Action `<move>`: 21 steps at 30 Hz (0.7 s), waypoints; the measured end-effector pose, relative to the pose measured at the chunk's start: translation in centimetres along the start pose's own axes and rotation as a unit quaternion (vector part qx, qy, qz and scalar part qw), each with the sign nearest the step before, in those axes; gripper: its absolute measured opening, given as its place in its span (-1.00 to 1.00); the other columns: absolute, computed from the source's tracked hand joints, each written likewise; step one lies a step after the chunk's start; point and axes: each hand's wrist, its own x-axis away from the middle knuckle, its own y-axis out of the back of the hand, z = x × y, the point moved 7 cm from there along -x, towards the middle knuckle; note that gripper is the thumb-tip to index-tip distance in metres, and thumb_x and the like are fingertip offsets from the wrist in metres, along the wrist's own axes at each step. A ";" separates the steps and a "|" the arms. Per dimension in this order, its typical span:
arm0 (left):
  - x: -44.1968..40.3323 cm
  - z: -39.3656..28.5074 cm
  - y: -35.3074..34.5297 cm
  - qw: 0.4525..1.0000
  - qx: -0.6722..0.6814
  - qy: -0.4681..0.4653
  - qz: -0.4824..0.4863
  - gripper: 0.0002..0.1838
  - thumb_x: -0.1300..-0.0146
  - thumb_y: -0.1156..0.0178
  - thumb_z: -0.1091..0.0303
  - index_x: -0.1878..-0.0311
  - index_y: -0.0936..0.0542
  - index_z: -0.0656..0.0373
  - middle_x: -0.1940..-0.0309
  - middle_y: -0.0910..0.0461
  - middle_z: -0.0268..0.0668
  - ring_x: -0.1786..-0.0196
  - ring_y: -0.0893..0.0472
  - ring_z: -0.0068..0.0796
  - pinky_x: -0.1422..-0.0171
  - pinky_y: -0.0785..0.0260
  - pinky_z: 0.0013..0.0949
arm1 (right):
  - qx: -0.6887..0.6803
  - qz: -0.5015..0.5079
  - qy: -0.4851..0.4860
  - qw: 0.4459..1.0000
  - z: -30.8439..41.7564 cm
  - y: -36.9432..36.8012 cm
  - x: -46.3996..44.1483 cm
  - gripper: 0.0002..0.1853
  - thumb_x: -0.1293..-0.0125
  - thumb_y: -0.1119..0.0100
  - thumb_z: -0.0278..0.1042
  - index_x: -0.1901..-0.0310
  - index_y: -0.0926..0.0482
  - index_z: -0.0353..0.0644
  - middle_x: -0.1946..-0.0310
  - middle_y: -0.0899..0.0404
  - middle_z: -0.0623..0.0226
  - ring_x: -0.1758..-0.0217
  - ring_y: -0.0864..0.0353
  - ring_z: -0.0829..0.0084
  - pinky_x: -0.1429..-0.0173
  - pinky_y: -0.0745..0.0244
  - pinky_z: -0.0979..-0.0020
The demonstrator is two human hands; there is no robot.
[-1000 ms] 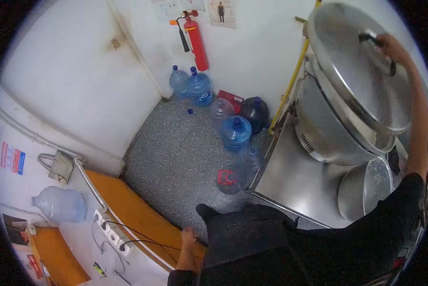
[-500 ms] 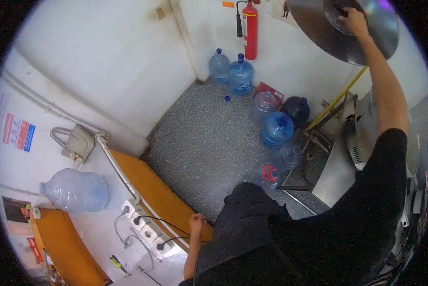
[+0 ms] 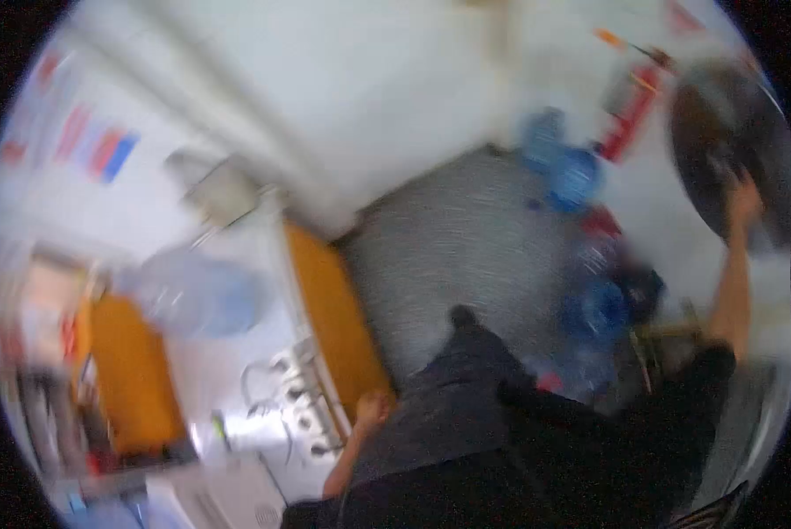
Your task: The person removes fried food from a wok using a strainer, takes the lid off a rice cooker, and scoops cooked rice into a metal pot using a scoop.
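Out at the right, my right hand (image 3: 744, 201) grips the middle handle of a large round dark metal lid (image 3: 708, 110). The lid is raised in front of the white wall, its broad face partly towards me. My left hand (image 3: 375, 407) hangs low beside the orange panel of the counter (image 3: 338, 317), fingers curled in, with nothing visible in them. The whole view is smeared by motion, so finer detail of both hands is lost.
Blue water bottles (image 3: 574, 179) stand in the far corner by a red fire extinguisher (image 3: 631, 113). More bottles (image 3: 600, 304) crowd the floor at right. On the white counter at left are a large clear bottle (image 3: 201, 293), a handbag (image 3: 223, 192) and a power strip (image 3: 311, 401).
The view has swung, so the room appears shifted right and turned. The lid and my right hand now appear lower and farther right. My left hand stays near the counter.
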 end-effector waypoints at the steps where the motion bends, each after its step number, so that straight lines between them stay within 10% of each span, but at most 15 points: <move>1: 0.3 -4.7 0.7 0.997 -0.077 0.015 -0.023 -0.75 -0.23 -0.05 0.26 0.51 -0.47 0.19 0.63 -0.46 -0.36 0.53 -0.44 -0.53 0.50 -0.28 -0.35 | 0.032 0.003 0.064 0.997 -0.9 -4.3 -0.9 -0.62 -0.27 0.04 -0.27 -0.12 -0.47 0.27 -0.26 -0.30 0.29 -0.11 -0.49 0.26 -0.12 -0.45 0.24; 2: -0.6 -7.2 1.1 0.992 0.016 0.117 -0.052 -0.75 -0.22 -0.05 0.25 0.50 -0.49 0.19 0.60 -0.48 -0.38 0.51 -0.45 -0.53 0.46 -0.30 -0.35 | 0.060 0.007 0.084 0.995 -1.3 -7.8 -2.7 -0.57 -0.26 0.04 -0.30 -0.16 -0.42 0.31 -0.27 -0.29 0.31 -0.10 -0.49 0.29 -0.08 -0.47 0.28; 5: -6.6 -11.3 3.3 0.996 0.013 0.009 -0.093 -0.81 -0.26 -0.06 0.31 0.23 -0.51 0.25 0.48 -0.53 -0.33 0.49 -0.47 -0.53 0.39 -0.33 -0.44 | 0.214 0.116 0.059 0.968 -0.4 -11.5 -4.1 -0.41 -0.22 0.06 -0.38 -0.28 -0.26 0.42 -0.29 -0.27 0.39 -0.09 -0.51 0.36 0.04 -0.52 0.41; 9: -8.1 -20.9 9.2 0.960 0.194 -0.073 -0.187 -0.81 -0.23 -0.11 0.40 0.13 -0.50 0.27 0.44 -0.53 -0.33 0.47 -0.48 -0.55 0.39 -0.34 -0.50 | 0.068 -0.240 0.173 0.953 0.3 -16.4 -3.1 -0.43 -0.28 0.15 -0.39 -0.29 -0.24 0.45 -0.27 -0.31 0.37 -0.03 -0.56 0.32 0.06 -0.53 0.38; 11: -7.5 -24.2 14.5 0.945 0.173 -0.109 -0.256 -0.82 -0.21 -0.13 0.41 0.14 -0.51 0.26 0.45 -0.52 -0.35 0.47 -0.47 -0.58 0.41 -0.33 -0.52 | -0.089 -0.097 -0.017 0.991 1.9 -16.4 -4.2 -0.58 -0.31 0.03 -0.35 -0.19 -0.42 0.25 -0.16 -0.45 0.39 0.12 -0.62 0.32 0.15 -0.54 0.38; 14: -4.9 -26.5 26.3 0.880 0.113 -0.200 -0.416 -0.79 -0.12 -0.20 0.39 0.18 -0.55 0.24 0.44 -0.55 -0.33 0.40 -0.51 -0.55 0.37 -0.33 -0.50 | 0.073 -0.091 0.119 0.986 8.0 -15.6 -3.0 -0.64 -0.30 -0.03 -0.18 -0.14 -0.48 0.16 -0.09 -0.49 0.24 0.16 -0.63 0.25 0.16 -0.54 0.33; 17: 3.9 -33.4 36.2 0.689 0.017 -0.247 -0.681 -0.78 -0.03 -0.29 0.36 0.34 -0.49 0.26 0.47 -0.52 -0.26 0.39 -0.49 -0.41 0.22 -0.35 -0.38 | -0.004 -0.135 0.209 0.969 15.9 -10.7 -2.2 -0.62 -0.28 -0.07 -0.07 -0.08 -0.54 0.02 0.05 -0.57 0.12 0.20 -0.64 0.22 0.28 -0.53 0.29; 21: 11.1 -39.3 44.5 0.440 -0.164 -0.123 -0.874 -0.30 0.14 -0.42 0.25 -0.05 -0.32 0.35 0.02 -0.39 -0.02 0.01 -0.41 -0.17 -0.09 -0.24 -0.25 | -0.205 -0.107 0.068 0.971 24.7 -6.7 -2.2 -0.60 -0.26 -0.13 -0.04 -0.03 -0.57 -0.08 0.25 -0.62 0.03 0.29 -0.65 0.25 0.40 -0.49 0.34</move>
